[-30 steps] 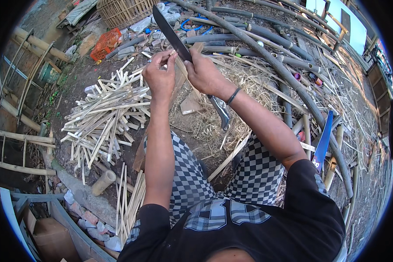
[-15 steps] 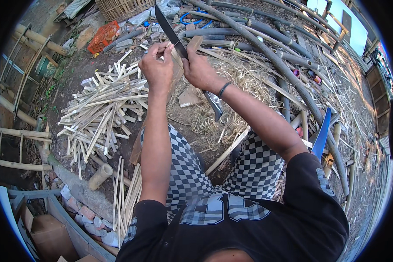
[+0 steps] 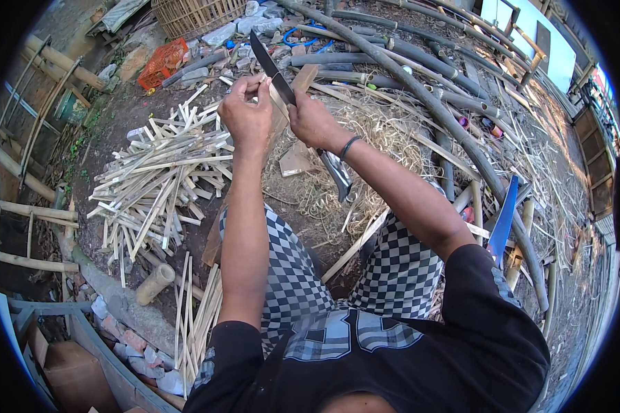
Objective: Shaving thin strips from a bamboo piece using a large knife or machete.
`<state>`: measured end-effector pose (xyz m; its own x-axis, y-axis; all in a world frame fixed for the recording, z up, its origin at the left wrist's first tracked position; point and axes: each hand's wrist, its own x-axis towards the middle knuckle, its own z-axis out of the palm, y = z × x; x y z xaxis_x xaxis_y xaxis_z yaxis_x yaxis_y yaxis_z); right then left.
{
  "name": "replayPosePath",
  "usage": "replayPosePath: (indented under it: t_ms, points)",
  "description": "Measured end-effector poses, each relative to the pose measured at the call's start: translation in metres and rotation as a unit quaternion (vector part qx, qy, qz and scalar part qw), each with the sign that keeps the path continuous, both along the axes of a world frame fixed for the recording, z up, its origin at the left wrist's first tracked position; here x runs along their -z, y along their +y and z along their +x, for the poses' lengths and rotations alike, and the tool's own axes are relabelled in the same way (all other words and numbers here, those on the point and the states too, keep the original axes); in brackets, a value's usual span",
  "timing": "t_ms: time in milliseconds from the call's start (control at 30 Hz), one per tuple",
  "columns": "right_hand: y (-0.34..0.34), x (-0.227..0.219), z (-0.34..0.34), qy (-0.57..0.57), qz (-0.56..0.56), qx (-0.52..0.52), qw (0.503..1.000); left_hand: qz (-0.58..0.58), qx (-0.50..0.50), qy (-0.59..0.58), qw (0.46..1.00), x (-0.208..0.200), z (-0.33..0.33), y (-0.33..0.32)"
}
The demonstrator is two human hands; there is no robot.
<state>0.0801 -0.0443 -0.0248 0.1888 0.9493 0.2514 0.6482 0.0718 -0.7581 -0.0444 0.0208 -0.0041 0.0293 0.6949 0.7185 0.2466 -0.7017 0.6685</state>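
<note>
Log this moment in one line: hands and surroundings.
left hand: pinches pale strip | right hand: grips long dark knife | stick heap: left side | blue saw: right side

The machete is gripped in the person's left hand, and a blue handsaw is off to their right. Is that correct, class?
Not the left hand: the head view shows the machete in the right hand. The blue handsaw is indeed off to their right.

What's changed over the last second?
Right hand and the knife it grips drew back toward the body; more of the plank's end shows beyond that hand. Nothing visibly taken or released. Left hand still pinches what looks like a pale strip; stick pile unchanged.
</note>
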Motion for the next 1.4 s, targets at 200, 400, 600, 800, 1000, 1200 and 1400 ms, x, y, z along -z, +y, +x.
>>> replayPosePath:
  t_ms: [200,400,600,800,1000,1200,1400]
  points:
    - [0.009,0.038,0.011,-0.037,-0.022,0.03,0.999,-0.009,0.009,0.003,1.0,-0.009,0.006,-0.002]
    - [0.01,0.052,0.002,-0.034,-0.133,0.016,0.99,-0.056,0.029,0.0,0.998,0.002,-0.01,0.009]
    - [0.023,0.044,-0.003,-0.087,-0.071,0.015,0.994,-0.074,0.193,-0.117,0.971,-0.019,-0.006,0.023]
    - [0.027,0.042,-0.028,-0.061,-0.002,0.042,0.997,-0.012,0.188,-0.099,0.977,-0.04,-0.019,0.035]
    - [0.022,0.099,-0.041,-0.081,-0.014,0.111,0.99,-0.077,0.177,-0.081,0.978,-0.005,-0.02,0.052]
    - [0.028,0.073,-0.057,-0.013,-0.055,0.095,0.994,-0.133,0.221,-0.115,0.959,0.012,-0.022,0.078]
    - [0.042,0.06,-0.085,-0.001,0.053,0.073,0.996,-0.157,0.265,-0.361,0.88,0.012,-0.021,0.091]
